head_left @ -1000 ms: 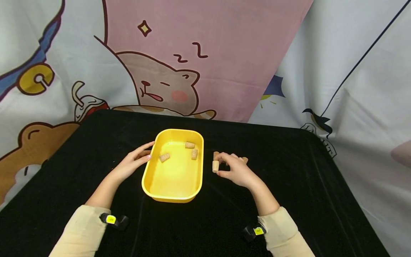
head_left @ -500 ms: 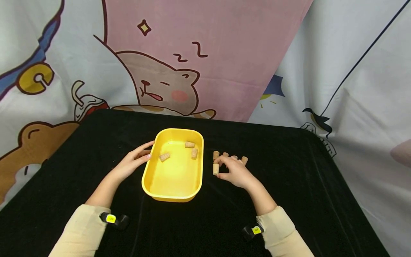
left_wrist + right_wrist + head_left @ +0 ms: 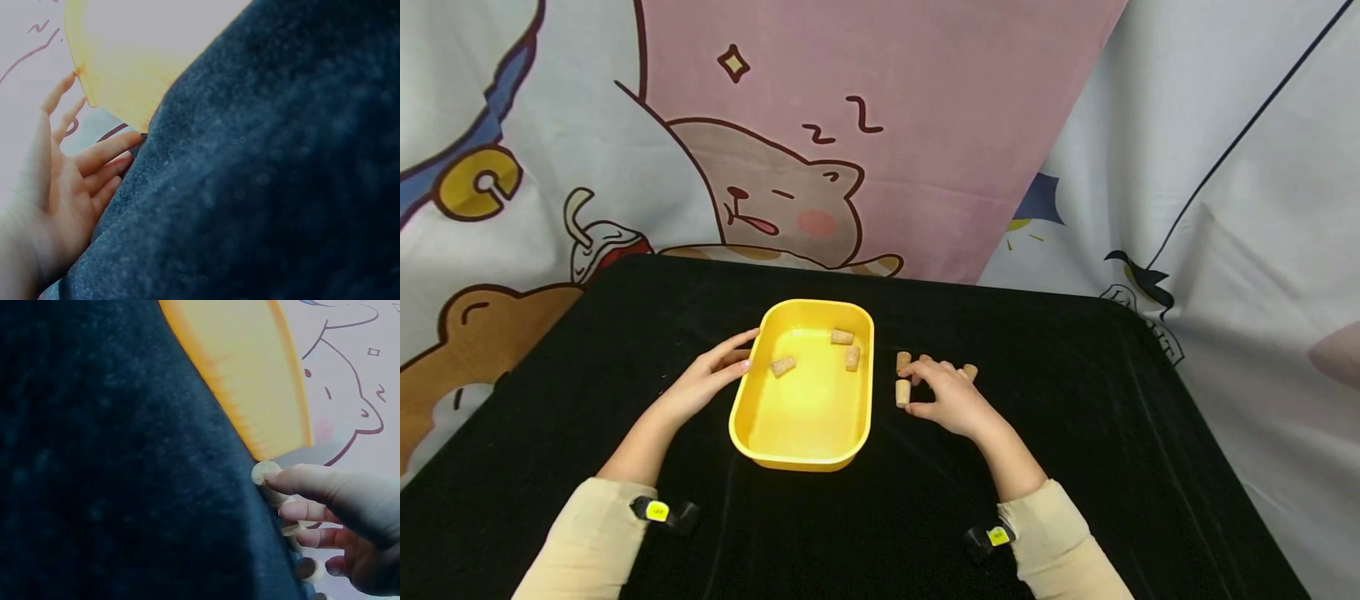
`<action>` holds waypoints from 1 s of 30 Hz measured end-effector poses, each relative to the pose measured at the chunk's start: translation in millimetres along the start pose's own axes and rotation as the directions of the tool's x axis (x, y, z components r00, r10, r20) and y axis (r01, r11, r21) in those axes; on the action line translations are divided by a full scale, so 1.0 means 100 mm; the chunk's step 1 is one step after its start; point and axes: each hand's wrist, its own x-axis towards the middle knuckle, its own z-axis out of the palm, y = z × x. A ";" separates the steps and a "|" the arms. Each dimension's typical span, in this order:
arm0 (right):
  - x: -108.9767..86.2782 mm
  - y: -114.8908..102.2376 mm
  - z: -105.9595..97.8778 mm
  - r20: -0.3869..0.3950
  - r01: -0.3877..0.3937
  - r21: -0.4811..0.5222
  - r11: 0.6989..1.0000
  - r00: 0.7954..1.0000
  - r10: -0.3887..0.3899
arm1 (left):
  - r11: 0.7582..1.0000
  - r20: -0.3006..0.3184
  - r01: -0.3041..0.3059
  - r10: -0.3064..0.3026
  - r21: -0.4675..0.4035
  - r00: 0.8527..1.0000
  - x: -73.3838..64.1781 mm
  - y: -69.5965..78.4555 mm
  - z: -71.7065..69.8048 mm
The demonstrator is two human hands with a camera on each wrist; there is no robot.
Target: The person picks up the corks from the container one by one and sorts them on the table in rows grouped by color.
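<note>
A white fabric backdrop [image 3: 925, 75] with a big pink area and cartoon animals hangs behind a wide counter [image 3: 1075, 375] covered in black cloth. On the counter, left of its middle, sits a yellow rectangular tray [image 3: 805, 417] with rounded corners and a raised rim. Two cream-coloured sleeves, the left one [image 3: 583, 537] and the right one [image 3: 1060, 537], reach in from the near edge. The left hand [image 3: 703, 379] has its fingers extended, fingertips against the left side of the tray; its grip is released, holding nothing. The right hand [image 3: 951, 398], to the right of the tray, has its grip closed on a light tan cylindrical cork [image 3: 903, 394], pinched between thumb and index finger (the right wrist view shows the thumb across its pale round end). Whether that cork touches the cloth I cannot tell. Inside the tray lie three speckled brown corks [image 3: 852, 358], two near each other at the far right and one by the left wall. Just beyond the pinched cork stands or lies another tan cork [image 3: 903, 362], and more cork ends [image 3: 971, 372] show behind the right hand, partly hidden by the fingers.
</note>
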 end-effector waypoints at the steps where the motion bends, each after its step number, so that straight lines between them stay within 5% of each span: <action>1: 0.00 -0.01 -0.02 -0.005 0.003 0.003 1.000 1.000 -0.003 | 1.000 0.002 -0.005 0.005 -0.001 1.000 0.00 0.00 0.00; 8: -0.03 -0.14 -0.24 -0.076 0.042 0.064 0.997 0.996 -0.038 | 1.000 0.000 0.001 -0.001 -0.004 1.000 0.00 0.00 0.01; 15: 0.03 -0.40 -0.42 -0.155 0.193 0.104 0.976 0.972 -0.176 | 1.000 -0.008 -0.003 0.003 0.005 1.000 -0.01 0.01 0.01; 30: 0.41 -0.80 -0.32 -0.047 0.295 0.201 0.934 0.955 -0.291 | 1.000 -0.007 -0.023 0.023 0.019 1.000 0.00 -0.01 0.00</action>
